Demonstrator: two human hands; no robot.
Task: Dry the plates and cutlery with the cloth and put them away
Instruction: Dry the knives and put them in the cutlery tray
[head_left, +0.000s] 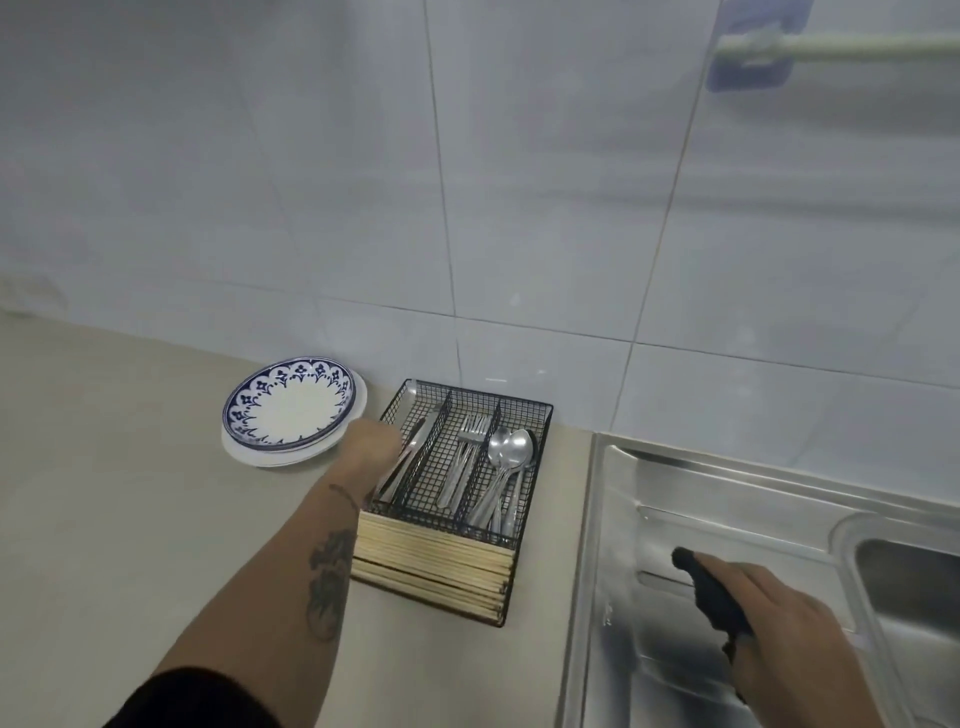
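Plates (294, 410) sit stacked on the beige counter (130, 509) near the tiled wall (311, 182), the top one white with a blue patterned rim. Just right of them stands a black wire cutlery tray (470, 467) with three compartments: knives (410, 460) in the left one, forks (467, 457) in the middle, spoons (511, 467) on the right, and chopsticks (431, 566) packed across its near end. The left hand (371, 452) reaches over the tray's left edge at the knife compartment; its fingers are turned away, so whether it grips anything cannot be told. The right hand (779, 629) hovers over the steel draining board (649, 519) beside the sink (909, 597), fingers curled round a dark cloth (709, 592)
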